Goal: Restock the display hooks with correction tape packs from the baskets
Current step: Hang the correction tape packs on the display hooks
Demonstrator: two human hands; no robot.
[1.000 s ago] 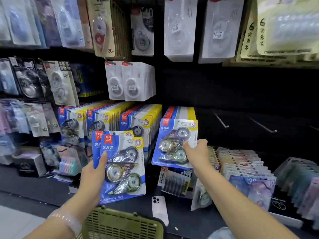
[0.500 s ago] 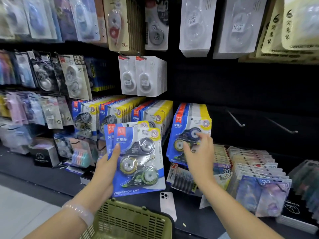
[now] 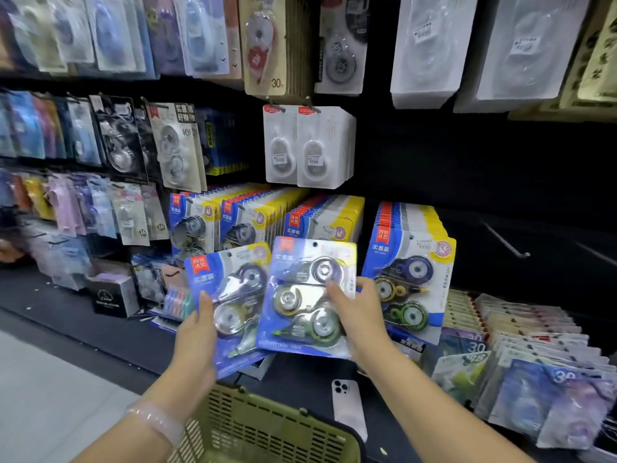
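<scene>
Filling the whole view, a black display wall (image 3: 434, 155) carries rows of hooks crowded with blister-packed stationery, and a dark shelf (image 3: 100, 325) runs along its foot above a pale floor (image 3: 50, 396). One bare hook (image 3: 505, 240) juts out to the right of the blue packs. On the shelf lie a white phone (image 3: 349, 407), face down, a small black box (image 3: 113, 295) and fanned stacks of flat packs (image 3: 521, 355) to the right. A green plastic basket (image 3: 267, 432) sits at the bottom edge, just below the hands.

Two loose correction tape packs are held in front of the hung rows: blue cards with a red label at the top corner and three round dispensers under a clear, glossy blister. Both tilt slightly, and the right pack (image 3: 310, 295) overlaps the edge of the left pack (image 3: 233, 305). Just behind and to the right hangs a full hook of the same packs (image 3: 409, 275).

The left hand (image 3: 197, 342) grips the left pack at its lower left edge, thumb laid on the front. The right hand (image 3: 359, 315) holds the right pack by its right side, thumb across the blister and fingers behind the card.
</scene>
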